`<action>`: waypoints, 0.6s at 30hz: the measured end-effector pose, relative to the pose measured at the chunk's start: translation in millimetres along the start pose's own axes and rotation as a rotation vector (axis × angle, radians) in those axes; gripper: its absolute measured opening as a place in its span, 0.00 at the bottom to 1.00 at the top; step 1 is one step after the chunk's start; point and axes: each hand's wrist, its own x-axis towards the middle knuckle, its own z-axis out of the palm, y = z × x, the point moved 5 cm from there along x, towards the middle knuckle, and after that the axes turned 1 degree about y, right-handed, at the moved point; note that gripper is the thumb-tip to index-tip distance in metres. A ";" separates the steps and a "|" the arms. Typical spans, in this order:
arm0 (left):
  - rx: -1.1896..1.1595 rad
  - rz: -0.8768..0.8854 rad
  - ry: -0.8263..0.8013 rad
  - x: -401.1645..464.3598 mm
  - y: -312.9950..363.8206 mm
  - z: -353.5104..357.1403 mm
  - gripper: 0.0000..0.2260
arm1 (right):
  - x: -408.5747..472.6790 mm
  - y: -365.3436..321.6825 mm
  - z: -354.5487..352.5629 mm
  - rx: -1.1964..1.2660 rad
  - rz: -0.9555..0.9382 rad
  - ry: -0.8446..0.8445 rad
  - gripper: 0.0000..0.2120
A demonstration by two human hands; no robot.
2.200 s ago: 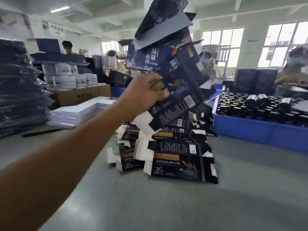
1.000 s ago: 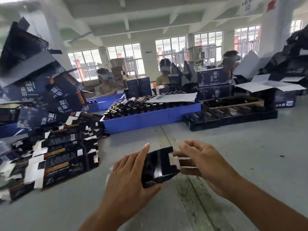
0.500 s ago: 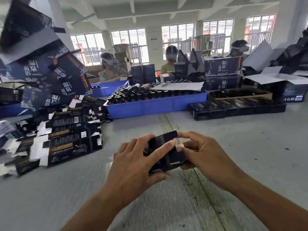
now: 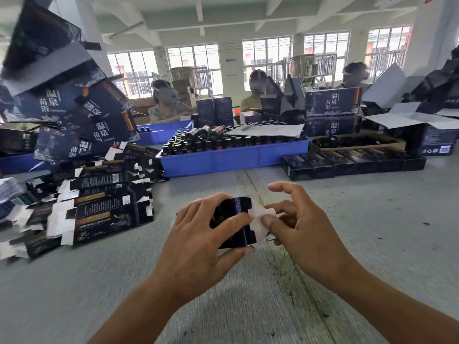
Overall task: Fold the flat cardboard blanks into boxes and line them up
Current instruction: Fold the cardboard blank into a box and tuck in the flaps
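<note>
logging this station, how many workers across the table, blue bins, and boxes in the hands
workers: 3
blue bins: 3
box held by left hand and right hand: 1
total: 7

Bare table (image 4: 360, 244) rightward — flat blanks (image 4: 99, 214) left, blue tray (image 4: 233, 158) ahead.

Left hand (image 4: 198, 234) gripping dark box (image 4: 233, 220), right hand (image 4: 295, 219) pinching white flap (image 4: 260, 214)
</note>
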 end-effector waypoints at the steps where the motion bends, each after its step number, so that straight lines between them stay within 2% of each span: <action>1: 0.011 0.007 0.003 -0.6 -0.2 0.8 0.21 | -1.2 -0.6 0.1 -0.028 -0.008 0.002 0.26; 4: 0.034 0.007 0.004 -1.8 -2.0 3.5 0.23 | -3.3 -2.5 1.5 -0.091 -0.026 -0.023 0.29; 9: 0.049 0.006 0.010 -3.4 -1.5 6.0 0.26 | -4.9 -3.8 2.3 -0.192 -0.116 -0.032 0.15; 14: 0.063 -0.006 0.006 -4.5 -1.1 6.9 0.32 | -3.5 -3.9 4.0 -0.223 -0.112 -0.082 0.13; 16: 0.060 -0.019 0.015 -4.2 -3.3 5.4 0.28 | -3.6 -4.4 4.1 -0.160 -0.078 -0.128 0.15; 18: 0.059 -0.036 0.031 -4.3 -6.2 3.8 0.23 | -5.7 -3.6 7.1 -0.127 -0.032 -0.236 0.24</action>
